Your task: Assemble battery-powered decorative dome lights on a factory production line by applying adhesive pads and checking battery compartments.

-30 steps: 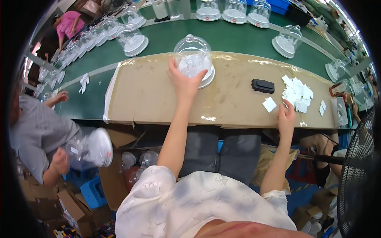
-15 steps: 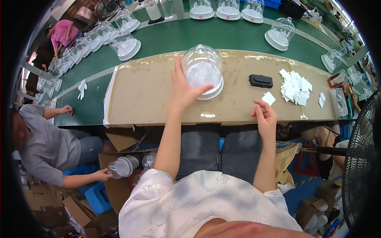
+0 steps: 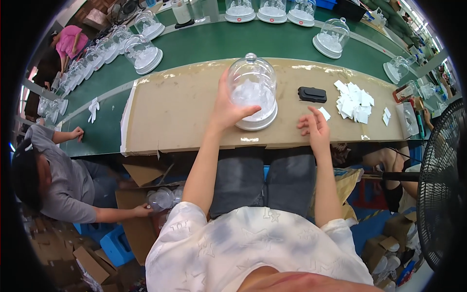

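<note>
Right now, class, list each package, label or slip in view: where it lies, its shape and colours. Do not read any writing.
Pile of white slips: square papers heaped on the brown table cover, beyond the right hand.
Single white slip: small square, by the right hand's fingertips.
Cardboard boxes: brown, open, under the table at left.
No screens or signs visible.

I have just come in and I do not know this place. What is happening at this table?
A seated person grips a clear glass dome on a white base with the left hand, on a cardboard-covered bench. The right hand rests open beside it, holding nothing, near a small white slip, a black box and a pile of white slips. More domes stand on the green belt behind. A co-worker at the left reaches into a carton.
</note>
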Tool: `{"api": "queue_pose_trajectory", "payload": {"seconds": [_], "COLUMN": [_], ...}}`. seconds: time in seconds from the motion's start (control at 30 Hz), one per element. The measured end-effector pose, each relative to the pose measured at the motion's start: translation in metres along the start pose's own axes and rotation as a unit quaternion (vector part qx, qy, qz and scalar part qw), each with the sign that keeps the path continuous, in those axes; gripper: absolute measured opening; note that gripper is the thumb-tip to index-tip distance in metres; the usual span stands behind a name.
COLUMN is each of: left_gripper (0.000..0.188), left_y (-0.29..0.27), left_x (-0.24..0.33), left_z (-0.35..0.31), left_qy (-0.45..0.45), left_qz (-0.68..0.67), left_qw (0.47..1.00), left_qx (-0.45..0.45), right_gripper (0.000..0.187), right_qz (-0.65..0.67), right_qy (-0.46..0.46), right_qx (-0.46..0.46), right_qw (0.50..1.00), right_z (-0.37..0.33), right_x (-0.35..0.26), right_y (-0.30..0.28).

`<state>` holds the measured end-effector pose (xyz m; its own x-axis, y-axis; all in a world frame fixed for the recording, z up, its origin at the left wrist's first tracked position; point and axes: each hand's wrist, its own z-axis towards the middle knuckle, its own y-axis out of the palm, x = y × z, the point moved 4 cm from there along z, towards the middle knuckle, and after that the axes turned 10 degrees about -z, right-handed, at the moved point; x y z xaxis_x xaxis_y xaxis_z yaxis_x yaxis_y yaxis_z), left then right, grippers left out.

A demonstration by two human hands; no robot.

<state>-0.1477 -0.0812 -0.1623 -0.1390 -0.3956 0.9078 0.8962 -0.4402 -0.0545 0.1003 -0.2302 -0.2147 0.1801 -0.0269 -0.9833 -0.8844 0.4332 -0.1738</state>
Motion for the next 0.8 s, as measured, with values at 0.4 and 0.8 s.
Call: {"api": "queue_pose_trajectory", "payload": {"seconds": [0.4, 0.8], "left_gripper": [0.119, 0.120], "left_y": [0.029, 0.047], "left_x": [0.048, 0.033], "left_z": [-0.018, -0.049], "left_qy": [0.046, -0.017], "left_qz": [-0.083, -0.247], "left_qw": [0.995, 0.968], "left_qx": [0.022, 0.034], "right_gripper": [0.045, 0.062], "right_qz": [-0.369, 0.180], "right_qy": [-0.178, -0.239], "right_qx": [-0.128, -0.025], "right_qw": [0.903, 0.954], "right_z": [0.089, 0.043], "right_x": [-0.168, -0.166], "right_y": [-0.170, -0.022]}}
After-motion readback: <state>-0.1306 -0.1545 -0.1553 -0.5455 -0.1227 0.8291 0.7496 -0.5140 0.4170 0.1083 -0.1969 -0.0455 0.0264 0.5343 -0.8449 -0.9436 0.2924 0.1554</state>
